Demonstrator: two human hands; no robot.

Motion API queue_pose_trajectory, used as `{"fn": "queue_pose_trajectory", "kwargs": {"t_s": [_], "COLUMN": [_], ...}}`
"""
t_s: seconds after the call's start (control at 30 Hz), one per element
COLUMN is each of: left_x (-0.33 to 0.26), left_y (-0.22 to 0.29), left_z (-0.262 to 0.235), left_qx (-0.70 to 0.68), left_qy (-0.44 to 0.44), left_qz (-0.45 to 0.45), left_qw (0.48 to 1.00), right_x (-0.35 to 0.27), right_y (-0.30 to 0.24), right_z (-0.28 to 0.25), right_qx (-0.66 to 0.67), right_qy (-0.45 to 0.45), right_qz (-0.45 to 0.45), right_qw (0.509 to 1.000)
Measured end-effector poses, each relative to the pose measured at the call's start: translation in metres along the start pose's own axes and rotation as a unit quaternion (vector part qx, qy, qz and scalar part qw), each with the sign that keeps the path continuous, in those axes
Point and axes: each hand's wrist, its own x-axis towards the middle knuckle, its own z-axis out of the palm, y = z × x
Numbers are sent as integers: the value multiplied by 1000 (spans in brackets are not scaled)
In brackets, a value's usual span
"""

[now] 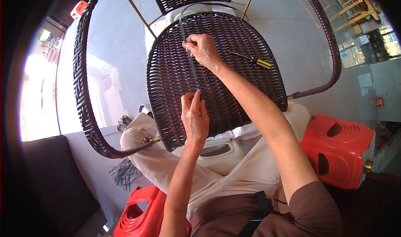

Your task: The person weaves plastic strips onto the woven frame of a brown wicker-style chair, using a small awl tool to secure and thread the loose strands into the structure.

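A dark brown woven chair seat (234, 99) lies over my lap. My right hand (202, 51) is closed, pinching a long flat dark weaving strip (193, 70) above the far left part of the weave. Past that hand, the strip runs up and curves in a loop over the seat's far edge. My left hand (195, 118) rests nearer to me on the weave, its fingers apart. Its extended index fingertip touches the strip's near end, and its thumb stands away from it. A screwdriver (261, 63) with a yellow and black handle lies on the seat, right of my right hand.
The chair's curved wrapped arms, left (81, 74) and right (332, 49), enclose the seat on both sides. Red plastic stools stand at right (338, 153) and lower left (146, 212). A bundle of loose dark strips (125, 173) lies by my left leg.
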Motion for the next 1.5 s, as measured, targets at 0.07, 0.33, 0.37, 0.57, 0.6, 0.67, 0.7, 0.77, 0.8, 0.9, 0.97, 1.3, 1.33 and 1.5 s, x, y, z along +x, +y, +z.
{"fn": "queue_pose_trajectory", "kwargs": {"t_s": [0.07, 0.33, 0.37, 0.57, 0.6, 0.67, 0.7, 0.77, 0.8, 0.9, 0.97, 1.3, 1.33, 1.5], "left_x": [0, 2, 2, 2, 3, -2, -5, -16, -23, -42, -45, -15, -12, -2], "left_y": [-1, -6, -6, -10, -14, -17, -12, -13, -10, -2, 0, 27, 32, 50], "left_z": [-2, -6, -5, -11, -15, -23, -29, -33, -36, -40, -42, -85, -87, -98], "left_qx": [91, 276, 279, 204, 93, 3, 11, 5, -1, -27, -53, -256, -257, -323], "left_qy": [9, -80, -83, -76, -32, 55, 85, 103, 104, 81, 76, 108, 110, 81], "left_qz": [59, 70, 72, 83, 89, 50, 61, 80, 86, 56, 48, 3, 6, -8], "left_qw": [994, 955, 954, 972, 991, 997, 994, 991, 991, 995, 995, 961, 960, 943], "right_x": [1, -5, -5, 4, 6, 8, 8, 6, 5, 0, -3, -46, -53, -82], "right_y": [5, 18, 18, 20, 17, 5, -4, -23, -33, -69, -88, -198, -203, -194], "right_z": [3, 8, 8, 6, 2, -6, -12, -19, -22, -37, -49, -86, -85, -78], "right_qx": [16, -12, -5, 4, 17, 5, 20, 129, 129, 200, 227, 255, 231, 318], "right_qy": [5, -9, 7, -3, -10, 0, -20, -56, -56, -64, -67, -32, -25, -56], "right_qz": [-7, 35, 20, 47, 52, 52, 54, 75, 71, 72, 56, -60, -59, 13], "right_qw": [1000, 999, 1000, 999, 998, 999, 998, 987, 988, 975, 970, 965, 971, 946]}}
